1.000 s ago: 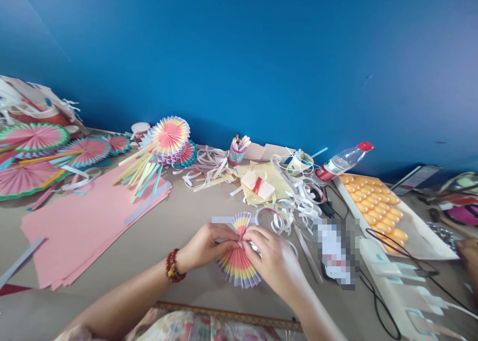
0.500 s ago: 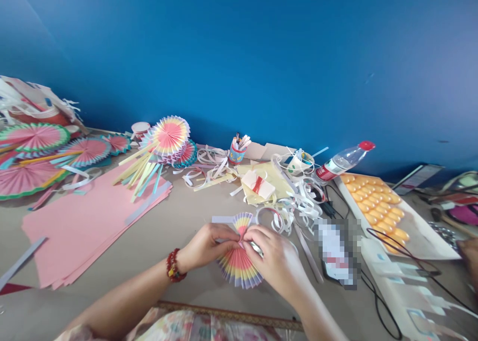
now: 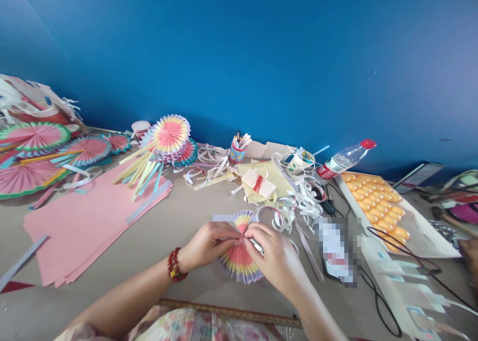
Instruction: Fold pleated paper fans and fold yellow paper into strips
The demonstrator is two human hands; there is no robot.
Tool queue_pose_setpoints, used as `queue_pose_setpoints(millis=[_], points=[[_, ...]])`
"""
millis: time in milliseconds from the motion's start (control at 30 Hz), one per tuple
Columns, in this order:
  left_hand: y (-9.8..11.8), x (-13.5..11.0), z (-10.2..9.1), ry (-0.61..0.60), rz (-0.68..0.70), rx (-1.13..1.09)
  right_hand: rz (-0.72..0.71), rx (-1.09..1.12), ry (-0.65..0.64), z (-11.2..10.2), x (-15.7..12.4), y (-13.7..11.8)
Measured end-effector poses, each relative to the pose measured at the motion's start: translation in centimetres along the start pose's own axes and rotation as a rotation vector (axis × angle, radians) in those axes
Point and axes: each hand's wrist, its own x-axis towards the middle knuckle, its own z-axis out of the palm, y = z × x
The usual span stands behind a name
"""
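Observation:
A pleated rainbow paper fan [image 3: 239,261] lies on the beige table [image 3: 179,226] just in front of me, pinched at its middle so it flares above and below. My left hand [image 3: 209,242], with a red bead bracelet on the wrist, pinches the fan's centre from the left, fingers closed on it. From the right, my right hand [image 3: 274,255] presses closed fingers on the same centre. A thin white strip seems to run between the fingers, too small to be sure.
A pink paper stack [image 3: 85,221] lies at left, with finished fans [image 3: 170,134] and coloured strips behind. Curled white paper strips [image 3: 298,201], a pen cup [image 3: 236,153], a water bottle [image 3: 343,159], an orange-dotted tray [image 3: 377,201] and black cables [image 3: 388,261] crowd the right. Another person's hand [image 3: 471,251] shows at far right.
Both hands stay pinched on the fan's centre; they and the fan have barely shifted. The view has tilted slightly.

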Motion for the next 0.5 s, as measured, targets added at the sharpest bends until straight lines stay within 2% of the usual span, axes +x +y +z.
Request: queue_pose_setpoints(millis=[500], points=[[-0.21, -0.04, -0.04, 0.0, 0.024, 0.013, 0.003, 0.005, 0.025, -0.01, 0.12, -0.09]])
